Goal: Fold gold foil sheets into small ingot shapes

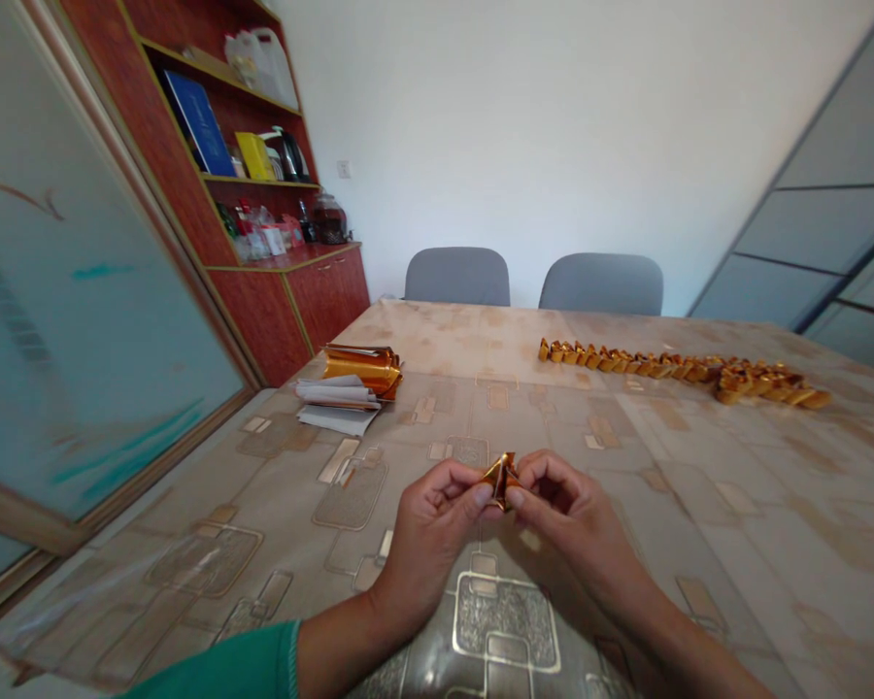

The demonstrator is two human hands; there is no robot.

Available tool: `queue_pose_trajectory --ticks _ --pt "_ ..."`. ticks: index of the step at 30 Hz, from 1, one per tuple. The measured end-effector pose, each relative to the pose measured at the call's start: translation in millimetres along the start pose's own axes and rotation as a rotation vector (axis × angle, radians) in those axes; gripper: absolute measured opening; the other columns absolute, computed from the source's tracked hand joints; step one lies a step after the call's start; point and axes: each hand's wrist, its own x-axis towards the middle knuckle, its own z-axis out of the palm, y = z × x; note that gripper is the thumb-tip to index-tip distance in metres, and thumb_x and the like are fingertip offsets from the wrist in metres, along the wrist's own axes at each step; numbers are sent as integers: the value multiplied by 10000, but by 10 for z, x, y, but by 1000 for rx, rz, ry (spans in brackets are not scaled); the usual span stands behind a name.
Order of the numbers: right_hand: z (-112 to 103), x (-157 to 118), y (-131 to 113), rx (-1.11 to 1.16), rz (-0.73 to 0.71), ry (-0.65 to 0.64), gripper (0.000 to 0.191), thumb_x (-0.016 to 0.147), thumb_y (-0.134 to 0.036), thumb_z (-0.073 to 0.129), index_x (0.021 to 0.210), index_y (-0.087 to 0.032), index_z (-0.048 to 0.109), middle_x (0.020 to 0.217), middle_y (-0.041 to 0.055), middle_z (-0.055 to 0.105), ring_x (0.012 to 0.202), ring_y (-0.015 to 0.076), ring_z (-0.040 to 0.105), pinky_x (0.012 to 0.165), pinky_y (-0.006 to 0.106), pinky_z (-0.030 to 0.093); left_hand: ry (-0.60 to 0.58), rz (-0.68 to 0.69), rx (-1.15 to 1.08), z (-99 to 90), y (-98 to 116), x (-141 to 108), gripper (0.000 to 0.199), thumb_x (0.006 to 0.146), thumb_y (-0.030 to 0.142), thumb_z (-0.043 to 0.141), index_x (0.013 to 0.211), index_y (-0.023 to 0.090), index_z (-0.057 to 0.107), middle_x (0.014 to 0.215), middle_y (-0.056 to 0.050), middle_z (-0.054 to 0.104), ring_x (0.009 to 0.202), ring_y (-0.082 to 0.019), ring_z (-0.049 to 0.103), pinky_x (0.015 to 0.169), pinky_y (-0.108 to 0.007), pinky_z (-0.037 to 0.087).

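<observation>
The left hand and right hand are held low in front of the body, close together, backs turned up and fingers curled inward, each pinching between thumb and fingers at the centre. The left forearm rises from the lower left, bare beyond a green sleeve, while the right forearm comes in from the lower right, so that the two arms converge toward the bent wrists and meeting fingertips.
</observation>
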Motion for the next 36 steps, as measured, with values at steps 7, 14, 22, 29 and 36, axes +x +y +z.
queue_pose_trajectory --ticks 7,14,22,29,36 --pt "-2 -12 39 -136 -120 27 195 799 -285 721 679 -209 587 730 -5 587 682 153 544 611 271 417 -28 65 101 -27 -20 -15 186 772 314 808 779 156 708 758 -28 740 721 -152 667 688 -229 518" --pt "-95 20 30 -372 -251 -39 139 807 -205 709 685 -220 646 785 14 605 713 168 587 615 284 440 -14 -8 125 -19 -15 -6 168 738 285 827 769 155 726 766 -43 747 724 -169 675 693 -247 519" --pt "-167 48 45 -477 -285 -79 128 823 -202 747 712 -229 689 759 -1 604 680 153 559 599 276 406 -19 -232 -89 -13 -48 36 405 612 405 925 749 130 662 718 -6 684 632 -113 643 641 -219 534" --pt "-164 61 25 -480 -278 -129 87 849 -212 720 768 -243 729 789 13 617 720 168 565 620 285 412 -33 -306 -148 -11 -63 39 451 638 380 928 905 113 681 830 -51 726 713 -127 683 717 -245 569" --pt "-112 57 73 -462 -265 -150 131 878 -184 666 808 -264 742 845 19 611 806 187 589 703 309 451 -18 -318 -181 -14 -79 41 438 636 366 931 883 105 682 825 -58 737 723 -135 696 752 -258 572"
